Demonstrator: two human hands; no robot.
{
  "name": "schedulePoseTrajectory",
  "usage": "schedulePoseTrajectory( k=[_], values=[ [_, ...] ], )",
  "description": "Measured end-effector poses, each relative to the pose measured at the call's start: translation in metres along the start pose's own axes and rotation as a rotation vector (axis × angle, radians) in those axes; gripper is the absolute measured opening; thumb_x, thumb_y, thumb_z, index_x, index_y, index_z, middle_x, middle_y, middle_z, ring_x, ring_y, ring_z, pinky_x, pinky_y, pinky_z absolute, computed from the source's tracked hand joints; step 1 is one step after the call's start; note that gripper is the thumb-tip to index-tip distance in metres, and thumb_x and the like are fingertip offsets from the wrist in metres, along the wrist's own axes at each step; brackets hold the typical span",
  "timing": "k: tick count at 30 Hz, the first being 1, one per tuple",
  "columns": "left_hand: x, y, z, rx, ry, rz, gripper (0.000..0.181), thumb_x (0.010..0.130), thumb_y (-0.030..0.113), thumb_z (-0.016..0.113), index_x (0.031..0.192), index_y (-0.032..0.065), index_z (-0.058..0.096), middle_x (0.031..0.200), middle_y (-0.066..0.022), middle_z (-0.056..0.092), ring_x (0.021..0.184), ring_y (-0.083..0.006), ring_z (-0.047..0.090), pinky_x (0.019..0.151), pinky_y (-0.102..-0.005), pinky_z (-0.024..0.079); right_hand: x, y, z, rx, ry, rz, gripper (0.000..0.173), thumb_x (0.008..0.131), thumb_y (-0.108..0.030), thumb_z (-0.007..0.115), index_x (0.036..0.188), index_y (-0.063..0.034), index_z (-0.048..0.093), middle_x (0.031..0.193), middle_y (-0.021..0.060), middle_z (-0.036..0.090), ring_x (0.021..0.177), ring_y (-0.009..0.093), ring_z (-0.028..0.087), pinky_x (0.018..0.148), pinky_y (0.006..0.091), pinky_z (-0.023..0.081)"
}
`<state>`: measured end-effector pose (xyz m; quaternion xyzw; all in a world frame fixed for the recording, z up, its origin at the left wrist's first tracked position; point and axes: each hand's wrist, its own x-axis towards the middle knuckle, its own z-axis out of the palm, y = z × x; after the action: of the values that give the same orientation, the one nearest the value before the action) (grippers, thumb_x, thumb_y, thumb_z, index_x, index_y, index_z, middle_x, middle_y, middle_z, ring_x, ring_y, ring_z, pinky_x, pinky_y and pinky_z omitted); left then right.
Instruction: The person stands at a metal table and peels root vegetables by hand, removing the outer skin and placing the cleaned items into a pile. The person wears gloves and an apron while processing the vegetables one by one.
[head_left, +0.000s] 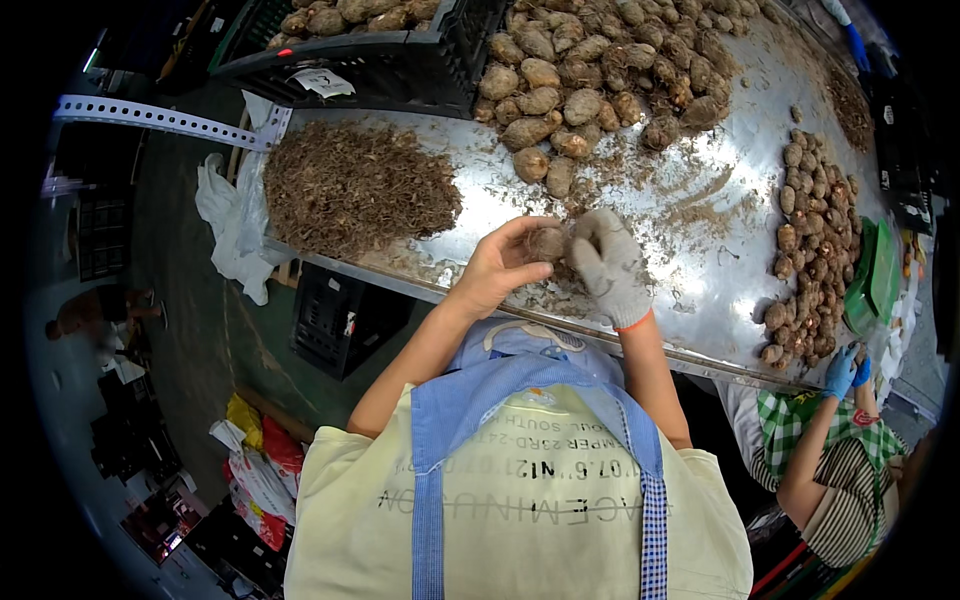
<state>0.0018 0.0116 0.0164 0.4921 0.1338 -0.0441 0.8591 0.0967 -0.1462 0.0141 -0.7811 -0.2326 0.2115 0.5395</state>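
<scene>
Between my two hands, above the near edge of the metal table (480, 172), is one brown hairy taro corm (550, 244). My bare left hand (504, 259) grips it from the left, thumb below and fingers over the top. My right hand (609, 266) wears a grey knitted glove with an orange cuff; its fingers are bent in against the corm's right side, and their tips are partly hidden. Loose root fibres and soil (566, 281) lie under the hands. Just beyond them begins a large heap of taro corms (581, 105).
A mound of brown root fibres (360, 191) lies left, beside a black crate (442, 67) of corms. Smaller corms (814, 240) form a pile at right, near a green plastic container (874, 277). A co-worker's blue-gloved hands (847, 371) hold something there. Another black crate (345, 315) stands below the table.
</scene>
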Motion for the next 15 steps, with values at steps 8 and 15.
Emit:
schedulePoseTrajectory(
  k=[8,15],
  values=[
    [-0.004,0.003,0.005,0.099,0.036,0.104,0.05,0.078,0.002,0.068,0.125,0.0006,0.048,0.121,-0.0079,0.052,0.107,-0.0171,0.054,0.091,-0.0312,0.047,0.008,0.036,0.004,-0.302,0.256,-0.081,0.028,0.092,-0.022,0.052,0.099,0.0049,0.059,0.09,0.0227,0.062,0.083,0.032,0.061,0.072,0.036,0.049],
    [0.002,-0.012,-0.002,0.542,0.145,0.2,0.05,0.069,0.006,0.074,0.116,0.0037,0.057,0.109,-0.0074,0.058,0.098,-0.0164,0.057,0.082,-0.029,0.047,-0.001,-0.012,-0.003,-0.124,-0.016,-0.017,0.021,0.089,-0.023,0.055,0.088,-0.0019,0.058,0.078,0.0146,0.059,0.07,0.027,0.059,0.066,0.0338,0.047]
  ],
)
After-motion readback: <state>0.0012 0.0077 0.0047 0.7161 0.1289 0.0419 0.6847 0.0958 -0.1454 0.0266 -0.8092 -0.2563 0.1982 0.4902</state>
